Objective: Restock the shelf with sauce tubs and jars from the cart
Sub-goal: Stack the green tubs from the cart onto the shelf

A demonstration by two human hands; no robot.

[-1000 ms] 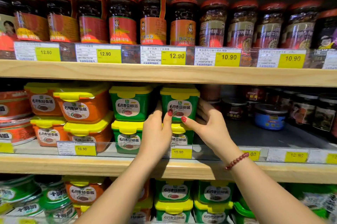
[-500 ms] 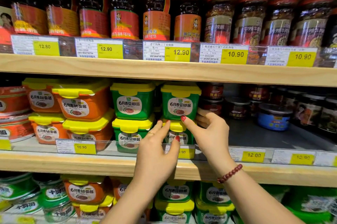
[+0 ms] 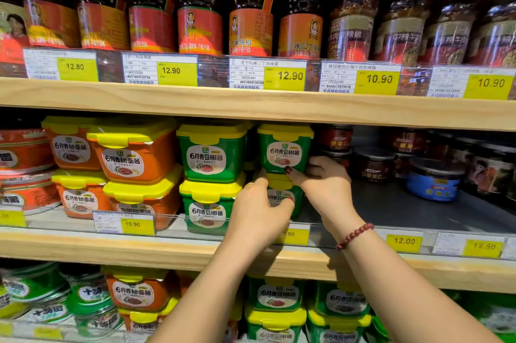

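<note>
Two green sauce tubs with yellow lids stand stacked on the middle shelf (image 3: 279, 256). My left hand (image 3: 259, 208) wraps round the front and left side of the lower green tub (image 3: 282, 193), hiding most of its label. My right hand (image 3: 325, 183) is at the stack's right side. Its thumb presses the bottom front edge of the upper green tub (image 3: 284, 148), and its fingers curl against the tub's right side. A red bead bracelet (image 3: 354, 235) sits on my right wrist.
Another green tub stack (image 3: 210, 175) stands just left, with orange tubs (image 3: 131, 158) beyond it. Small dark jars (image 3: 374, 166) and a blue tub (image 3: 432, 180) sit at the right rear, with bare grey shelf in front. Red-lidded jars (image 3: 198, 10) fill the upper shelf. More tubs (image 3: 276, 295) sit below.
My left hand has slid down from the upper green tub to the lower one. My right hand stays at the stack's right side. The view has shifted slightly.
</note>
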